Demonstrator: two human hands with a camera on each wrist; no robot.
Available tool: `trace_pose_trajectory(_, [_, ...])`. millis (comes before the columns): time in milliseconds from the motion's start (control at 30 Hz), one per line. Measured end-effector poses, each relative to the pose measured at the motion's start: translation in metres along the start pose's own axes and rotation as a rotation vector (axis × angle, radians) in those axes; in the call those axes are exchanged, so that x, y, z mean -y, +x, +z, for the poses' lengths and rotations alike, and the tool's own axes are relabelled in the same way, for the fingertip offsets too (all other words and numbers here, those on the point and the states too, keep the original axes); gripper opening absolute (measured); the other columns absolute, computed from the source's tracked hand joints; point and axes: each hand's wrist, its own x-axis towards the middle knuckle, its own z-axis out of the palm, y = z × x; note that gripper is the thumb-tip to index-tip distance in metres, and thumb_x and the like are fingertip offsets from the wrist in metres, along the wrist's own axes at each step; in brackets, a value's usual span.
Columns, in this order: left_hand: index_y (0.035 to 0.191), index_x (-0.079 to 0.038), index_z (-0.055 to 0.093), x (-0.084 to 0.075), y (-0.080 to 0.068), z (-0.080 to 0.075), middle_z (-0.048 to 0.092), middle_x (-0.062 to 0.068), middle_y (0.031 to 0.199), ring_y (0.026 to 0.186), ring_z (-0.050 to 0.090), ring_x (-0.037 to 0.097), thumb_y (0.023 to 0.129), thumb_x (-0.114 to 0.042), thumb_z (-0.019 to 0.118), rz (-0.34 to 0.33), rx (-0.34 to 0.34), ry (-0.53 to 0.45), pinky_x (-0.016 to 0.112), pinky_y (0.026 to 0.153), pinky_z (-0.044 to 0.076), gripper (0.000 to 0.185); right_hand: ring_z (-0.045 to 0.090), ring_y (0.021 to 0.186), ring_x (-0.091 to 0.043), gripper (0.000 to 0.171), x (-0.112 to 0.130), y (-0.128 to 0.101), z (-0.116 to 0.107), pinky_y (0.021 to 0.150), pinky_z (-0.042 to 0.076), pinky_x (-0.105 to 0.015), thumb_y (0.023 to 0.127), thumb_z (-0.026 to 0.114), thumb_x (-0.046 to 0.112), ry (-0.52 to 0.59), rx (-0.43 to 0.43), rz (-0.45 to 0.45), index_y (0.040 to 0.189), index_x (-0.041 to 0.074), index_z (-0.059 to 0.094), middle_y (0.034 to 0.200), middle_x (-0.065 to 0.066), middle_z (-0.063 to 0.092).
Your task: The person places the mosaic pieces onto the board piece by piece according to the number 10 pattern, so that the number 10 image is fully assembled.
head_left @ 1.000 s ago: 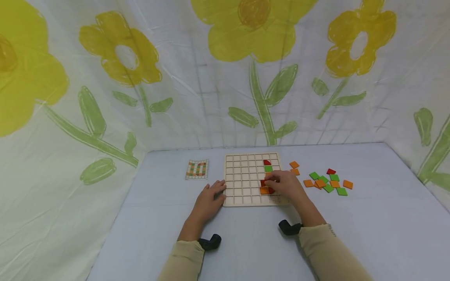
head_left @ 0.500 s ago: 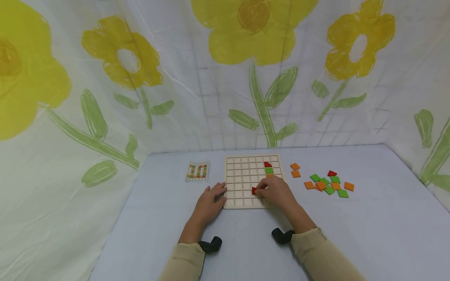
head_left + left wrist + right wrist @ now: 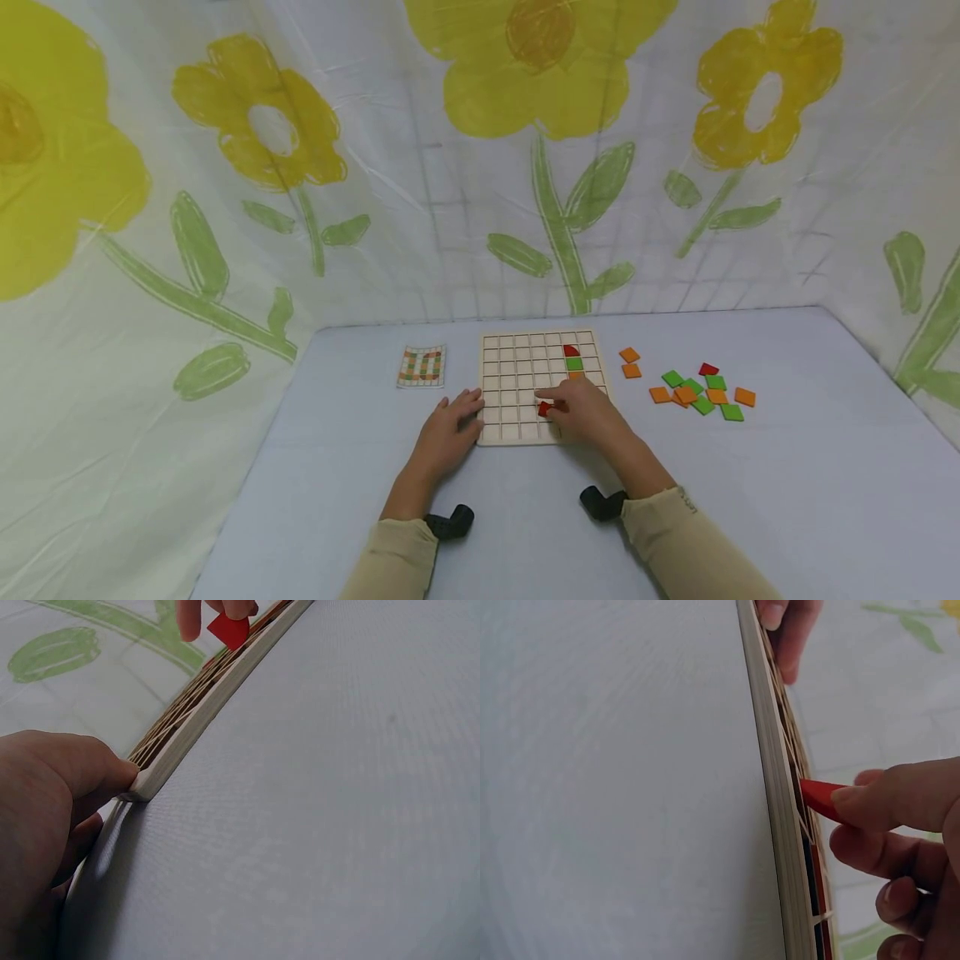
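The right hand (image 3: 581, 412) pinches a red tile (image 3: 543, 408) between thumb and fingertips and tips it edge-first into a cell of the wooden grid board (image 3: 517, 350), in the lower rows near the board's 6 o'clock edge. From the right wrist view the tile (image 3: 821, 799) stands tilted against the grid, not yet flat. The left hand (image 3: 448, 427) holds nothing; its relaxed fingers press against the board's 9 o'clock edge, steadying it.

Little of the board looks filled: a red piece (image 3: 571, 351) and a green piece (image 3: 573, 363) sit in a column toward 1 o'clock, with a sliver of orange below them, and the right hand hides the cells beneath it. Most cells are bare. At 3 o'clock from the board lies a loose pile of tiles (image 3: 701, 390), orange, green and red, not yet placed. A pattern card (image 3: 422, 366) rests at 9 o'clock. I'd judge the work is in its early part.
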Motion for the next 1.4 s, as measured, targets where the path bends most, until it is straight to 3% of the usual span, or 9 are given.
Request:
trace_pose_trajectory(167, [0.132,-0.008,0.063,-0.0012,-0.0004,-0.0007,0.052,0.001,0.147,0.141,0.043,0.024,0.095,-0.019,0.063,0.004,0.002,-0.006,0.048,0.123,0.022,0.039,0.047,0.069,-0.011,0.022,0.0000,-0.0001,0.0009,0.060,0.043,-0.024,0.085,0.071,0.007,-0.042,-0.007,-0.049,0.106,0.007,0.077,0.082,0.000,0.068])
trace_pose_trajectory(500, [0.132,-0.008,0.063,-0.0012,0.0000,-0.0005,0.052,0.000,0.147,0.141,0.043,0.024,0.095,-0.019,0.063,0.001,0.003,-0.007,0.048,0.124,0.022,0.039,0.050,0.076,-0.013,0.028,-0.0017,-0.0010,0.0032,0.066,0.046,-0.026,0.080,0.082,0.020,0.001,-0.004,0.073,0.105,0.011,0.077,0.076,0.005,0.062])
trace_pose_trajectory(733, [0.132,-0.008,0.063,-0.0019,0.0004,-0.0002,0.051,0.000,0.148,0.141,0.043,0.024,0.095,-0.018,0.063,-0.007,0.004,-0.019,0.048,0.124,0.021,0.038,0.048,0.073,-0.015,0.026,-0.0021,-0.0007,0.0036,0.062,0.041,-0.027,0.076,0.085,0.026,-0.047,-0.003,0.072,0.095,0.010,0.077,0.066,0.005,0.056])
trace_pose_trajectory(900, [0.131,-0.008,0.063,-0.0025,0.0000,0.0000,0.052,0.001,0.147,0.141,0.043,0.025,0.095,-0.018,0.063,-0.001,0.000,-0.022,0.049,0.123,0.022,0.038,0.048,0.074,-0.014,0.031,-0.0024,-0.0009,0.0032,0.063,0.042,-0.026,0.077,0.084,0.028,-0.050,-0.005,0.066,0.103,0.011,0.077,0.068,0.006,0.057])
trace_pose_trajectory(1133, [0.132,-0.008,0.063,-0.0012,0.0003,0.0008,0.052,0.001,0.147,0.141,0.043,0.024,0.095,-0.018,0.063,-0.002,0.001,-0.010,0.049,0.123,0.022,0.038,0.049,0.076,-0.014,0.017,-0.0039,-0.0008,0.0045,0.065,0.043,-0.026,0.083,0.080,0.024,-0.032,0.000,0.087,0.095,0.013,0.079,0.074,0.007,0.062])
trace_pose_trajectory(1400, [0.131,-0.008,0.063,-0.0014,0.0002,0.0004,0.052,0.000,0.147,0.141,0.043,0.024,0.095,-0.018,0.063,0.000,-0.003,-0.011,0.048,0.124,0.021,0.038,0.049,0.082,-0.016,0.017,-0.0066,-0.0010,0.0054,0.067,0.045,-0.027,0.083,0.080,0.027,-0.007,0.012,0.149,0.095,0.015,0.079,0.080,0.005,0.062])
